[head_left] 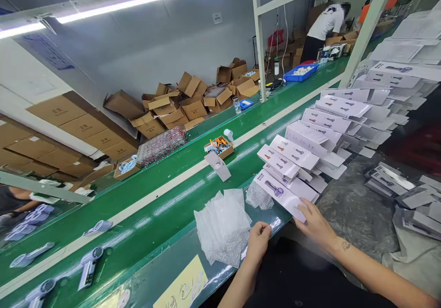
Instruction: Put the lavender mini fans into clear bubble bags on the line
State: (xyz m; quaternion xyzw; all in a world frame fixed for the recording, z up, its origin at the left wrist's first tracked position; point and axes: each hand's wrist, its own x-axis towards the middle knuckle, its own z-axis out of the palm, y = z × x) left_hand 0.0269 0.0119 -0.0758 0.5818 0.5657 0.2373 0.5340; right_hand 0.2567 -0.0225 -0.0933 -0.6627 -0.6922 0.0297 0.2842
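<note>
My right hand [314, 223] grips the near end of a flat white printed box [275, 189], thumb on one side and fingers on the other. A picture of a purple-grey handheld device shows on its face. My left hand [259, 241] is curled closed at the bench edge, with nothing seen sticking out of it. Beside it lies a pile of clear bubble bags [223, 227]. Another crumpled bubble bag [259, 195] is partly under the boxes. More white boxes [310, 135] with open flaps are stacked in a long row to the right.
A green conveyor [165, 207] carries several handheld devices [90, 266] at left. An opened white box [217, 166] stands by a carton of small parts [225, 151]. A yellow handwritten note [182, 285] lies on the bench. Brown cartons [195, 108] line the far side; a person [325, 25] bends there.
</note>
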